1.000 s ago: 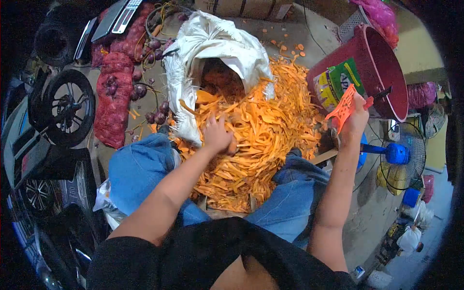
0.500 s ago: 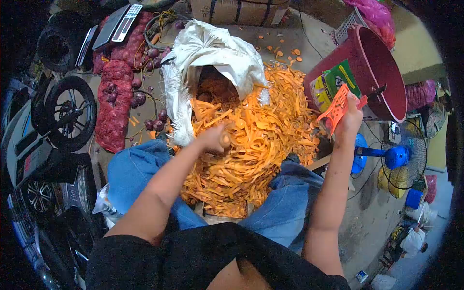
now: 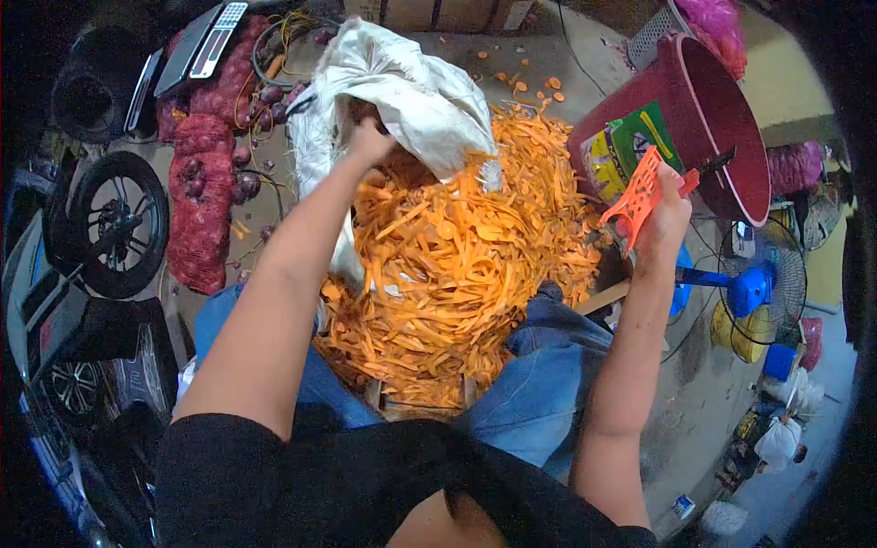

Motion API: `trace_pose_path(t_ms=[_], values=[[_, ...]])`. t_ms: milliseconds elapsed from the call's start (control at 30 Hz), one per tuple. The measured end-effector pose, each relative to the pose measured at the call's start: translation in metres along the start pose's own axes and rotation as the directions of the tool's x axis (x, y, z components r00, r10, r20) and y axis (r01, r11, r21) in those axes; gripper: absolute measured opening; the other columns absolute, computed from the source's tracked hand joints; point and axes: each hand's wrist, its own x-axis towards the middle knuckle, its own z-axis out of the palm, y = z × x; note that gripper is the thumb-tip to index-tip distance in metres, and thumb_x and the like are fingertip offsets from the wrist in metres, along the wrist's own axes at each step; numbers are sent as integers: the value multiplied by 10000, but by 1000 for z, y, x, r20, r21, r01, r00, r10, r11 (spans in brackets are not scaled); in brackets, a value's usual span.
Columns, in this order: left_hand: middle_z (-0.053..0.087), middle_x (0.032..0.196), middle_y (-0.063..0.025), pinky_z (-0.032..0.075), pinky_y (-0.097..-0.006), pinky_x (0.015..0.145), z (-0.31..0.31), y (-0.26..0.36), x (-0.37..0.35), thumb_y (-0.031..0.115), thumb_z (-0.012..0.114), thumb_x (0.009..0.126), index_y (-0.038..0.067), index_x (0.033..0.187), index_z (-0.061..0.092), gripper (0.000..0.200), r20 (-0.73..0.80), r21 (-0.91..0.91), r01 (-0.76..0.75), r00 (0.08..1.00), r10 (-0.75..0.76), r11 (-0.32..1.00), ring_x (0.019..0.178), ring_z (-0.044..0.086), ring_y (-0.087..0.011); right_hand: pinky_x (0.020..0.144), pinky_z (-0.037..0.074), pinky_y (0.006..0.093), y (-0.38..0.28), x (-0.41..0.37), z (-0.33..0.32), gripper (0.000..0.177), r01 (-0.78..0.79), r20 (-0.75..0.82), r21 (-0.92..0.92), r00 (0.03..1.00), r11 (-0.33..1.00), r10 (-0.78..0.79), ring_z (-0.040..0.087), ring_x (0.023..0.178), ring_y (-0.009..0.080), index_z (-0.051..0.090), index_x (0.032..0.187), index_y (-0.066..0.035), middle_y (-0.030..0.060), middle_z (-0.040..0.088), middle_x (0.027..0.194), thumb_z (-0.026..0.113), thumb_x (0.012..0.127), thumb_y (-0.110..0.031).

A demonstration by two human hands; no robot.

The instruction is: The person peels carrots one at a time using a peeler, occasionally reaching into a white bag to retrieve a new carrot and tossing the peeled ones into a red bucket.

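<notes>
A large heap of orange strips and shreds (image 3: pixel 457 274) lies between my knees. Behind it a white woven sack (image 3: pixel 425 87) lies with its mouth open towards me. My left hand (image 3: pixel 370 142) is at the sack's opening, its fingertips partly hidden at the dark inside; what it holds, if anything, I cannot make out. My right hand (image 3: pixel 665 215) is closed around an orange-red slotted tool (image 3: pixel 639 196), held up in front of the dark red tub (image 3: pixel 722 119) with a green and yellow label.
Red net bags of onions (image 3: pixel 201 201) and loose onions lie at the left, near a motorcycle wheel (image 3: pixel 119 224) and a scale (image 3: pixel 196 55). A blue fan (image 3: pixel 754 288) stands at the right. Orange slices lie behind the heap. A person in white (image 3: pixel 779 443) is far right.
My left hand has moved up and away from the heap to the sack's opening. The right hand still holds the slotted tool in nearly the same place.
</notes>
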Motion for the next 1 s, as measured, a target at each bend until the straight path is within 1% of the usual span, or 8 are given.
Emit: trace_pose_path(t_ms=[67,133,233,567,700,800,900,1000], values=[[556,821,-169,416,-338,699,11,10,-47,314,565,610,7,833,559,379,351,-125,-96,927,135,987,806,528,-264,590,427,251,-1,0,4,147,-10,-8,-8,1000,1000,10,513,659,124,483,850,14,51,515,773,502,754,-96],[530,899,-167,411,-357,689,17,26,-91,291,551,629,54,901,544,361,785,-85,-385,542,299,919,799,519,-288,591,427,252,-1,2,3,148,-16,-23,-17,1000,1000,15,513,659,125,484,851,13,51,515,769,504,752,-95],[473,998,-178,409,-378,674,15,23,-139,231,529,654,79,1014,475,394,764,-152,-564,454,458,812,789,517,-308,592,428,257,1,0,5,154,-5,-7,-7,1000,1000,5,516,657,129,483,854,13,55,517,771,511,748,-95],[453,996,-227,407,-364,638,22,28,-225,121,478,678,41,1250,29,731,912,164,-371,411,3,914,798,514,-291,578,443,268,2,-4,12,158,10,36,16,999,1000,-10,527,647,146,476,837,9,61,522,742,524,745,-110],[467,968,-223,415,-350,613,27,41,-226,133,462,680,28,1227,167,631,954,142,-341,299,-37,929,788,515,-269,569,447,268,7,-2,15,145,43,31,-8,999,999,-42,529,623,145,479,829,2,56,523,724,519,748,-111],[515,910,-148,446,-330,554,20,50,-195,296,506,686,45,1057,443,452,965,-144,-350,-258,52,926,711,531,-244,562,448,265,11,1,15,136,51,61,-16,997,999,-50,531,615,146,484,818,-3,53,523,717,521,747,-113],[560,784,-105,445,-338,576,-9,60,-143,363,516,681,76,880,545,350,991,69,-177,-101,-88,982,643,551,-225,563,445,259,6,-2,16,128,47,49,-45,998,998,-45,527,611,137,489,806,-5,48,523,717,520,749,-115],[559,762,-121,447,-347,610,-7,60,-115,301,507,703,64,863,540,287,959,147,-540,284,15,829,728,549,-238,562,434,246,7,-3,17,129,12,65,-37,998,999,-10,517,603,122,493,807,-7,38,520,710,522,749,-118]])
